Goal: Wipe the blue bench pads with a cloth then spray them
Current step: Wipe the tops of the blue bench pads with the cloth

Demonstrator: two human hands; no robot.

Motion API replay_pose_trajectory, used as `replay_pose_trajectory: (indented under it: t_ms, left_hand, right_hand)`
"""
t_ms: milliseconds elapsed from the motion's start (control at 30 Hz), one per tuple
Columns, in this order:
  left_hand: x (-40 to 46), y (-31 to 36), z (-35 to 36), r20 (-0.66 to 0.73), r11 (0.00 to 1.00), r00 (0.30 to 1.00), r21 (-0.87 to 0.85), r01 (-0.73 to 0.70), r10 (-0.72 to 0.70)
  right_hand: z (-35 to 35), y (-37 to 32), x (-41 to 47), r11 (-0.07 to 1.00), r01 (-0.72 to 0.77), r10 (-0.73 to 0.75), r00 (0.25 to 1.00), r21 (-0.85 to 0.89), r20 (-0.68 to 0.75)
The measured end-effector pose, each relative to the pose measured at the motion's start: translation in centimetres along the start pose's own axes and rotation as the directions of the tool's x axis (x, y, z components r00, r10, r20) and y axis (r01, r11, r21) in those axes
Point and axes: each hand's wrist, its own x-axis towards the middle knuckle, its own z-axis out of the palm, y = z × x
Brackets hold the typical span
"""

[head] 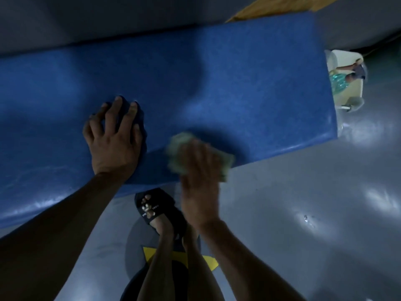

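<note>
The blue bench pad (238, 83) runs across the view from left to right. My left hand (112, 137) rests with spread fingers on a dark blue cloth (141, 120) bunched on the pad near its front edge. My right hand (199, 170) is motion-blurred at the pad's front edge and holds a crumpled pale green cloth (178, 148) against it. The green cloth sticks out on both sides of the fingers. No spray bottle can be made out with certainty.
A white wheeled cart (349, 83) with a teal bag and other items stands past the pad's right end. Grey glossy floor (303, 213) lies in front. My foot in a black slipper (156, 209) stands under the pad's edge on a yellow floor mark (208, 261).
</note>
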Motion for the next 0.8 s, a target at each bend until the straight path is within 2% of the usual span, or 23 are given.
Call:
replay_pose_trajectory:
  t_ms: [33,100,200,267,333,433,500,533,600,667,733,800]
  left_hand:
    - [0.0,0.0,-0.1,0.001,1.000,1.000,-0.001,0.001,-0.001]
    - [0.0,-0.1,-0.4,0.005,1.000,1.000,-0.016,-0.004,0.004]
    - [0.0,0.0,-0.7,0.020,0.999,1.000,-0.031,-0.018,0.019]
    - [0.0,0.2,-0.9,0.032,0.999,0.999,-0.041,-0.017,0.018]
    - [0.1,0.4,-1.0,0.043,0.999,0.999,-0.050,-0.001,0.003]
    - [0.5,0.3,-1.8,0.044,0.998,0.999,-0.062,-0.016,0.019]
    - [0.2,-0.1,-2.5,0.029,0.997,0.998,-0.049,-0.058,0.059]
    - [-0.2,-0.3,-2.9,0.022,0.997,0.997,-0.048,-0.067,0.068]
    - [-1.5,-0.6,-3.6,0.023,0.998,0.999,-0.054,-0.045,0.046]
    - [-3.0,-1.2,-4.3,0.047,0.998,0.999,-0.058,-0.011,0.014]
    - [-4.2,-2.2,-4.8,0.070,0.998,0.998,-0.054,0.012,-0.008]
    - [-5.1,-3.4,-5.1,0.092,0.997,0.995,-0.052,0.050,-0.045]
  right_hand:
    - [0.1,-0.9,-0.8,0.993,0.118,-0.120,0.988,0.022,0.096]
    - [-0.9,0.6,-0.5,0.956,0.293,-0.293,0.935,0.030,0.200]
    - [-3.9,6.6,1.9,0.897,0.440,-0.410,0.863,-0.042,0.294]
    - [-6.4,10.9,3.2,0.938,0.339,-0.316,0.922,-0.074,0.224]
    - [-8.4,13.7,4.4,0.986,0.127,-0.114,0.987,-0.111,0.115]
    - [-8.2,13.6,5.3,0.975,-0.129,0.123,0.991,-0.183,-0.044]
    - [-6.4,11.0,4.8,0.968,-0.146,0.126,0.986,-0.202,-0.108]
    - [-5.6,9.6,4.2,0.977,-0.080,0.062,0.993,-0.196,-0.099]
    - [-4.7,8.1,3.1,0.971,0.144,-0.144,0.990,-0.191,0.012]
    - [-5.6,8.3,3.3,0.918,0.333,-0.312,0.942,-0.215,0.124]
    - [-7.3,10.0,4.9,0.865,0.436,-0.399,0.898,-0.249,0.186]
    - [-9.3,12.3,6.6,0.830,0.451,-0.387,0.889,-0.327,0.243]
